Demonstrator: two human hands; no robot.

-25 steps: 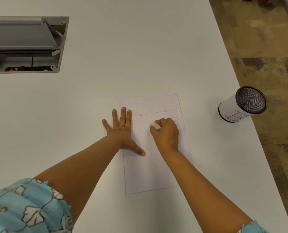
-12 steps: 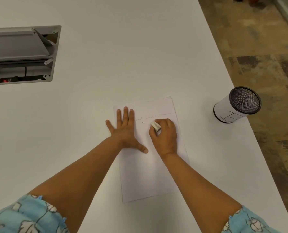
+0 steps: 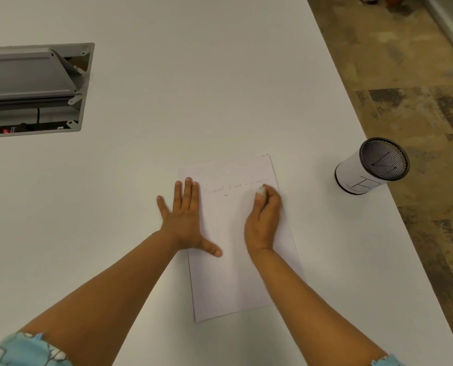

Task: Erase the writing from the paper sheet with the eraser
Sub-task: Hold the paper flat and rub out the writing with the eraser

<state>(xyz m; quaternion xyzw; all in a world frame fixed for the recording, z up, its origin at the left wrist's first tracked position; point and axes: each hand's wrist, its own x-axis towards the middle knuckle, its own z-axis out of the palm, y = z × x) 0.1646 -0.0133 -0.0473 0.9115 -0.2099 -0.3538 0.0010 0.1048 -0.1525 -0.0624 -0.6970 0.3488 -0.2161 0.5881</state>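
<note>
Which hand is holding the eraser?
The right hand, curled round the white eraser on the paper sheet. The left hand lies flat, fingers spread.

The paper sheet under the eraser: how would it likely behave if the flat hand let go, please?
The sheet looks thin and light, so rubbing would probably drag or crumple it. The left hand presses its left edge flat, which likely stops that. The right hand grips the eraser near the far right edge, away from that hold.

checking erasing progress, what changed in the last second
The right hand, gripping the eraser, slid right along the written line to its right end. The left hand stayed flat on the paper sheet's left edge; the mesh cup stayed put.
</note>
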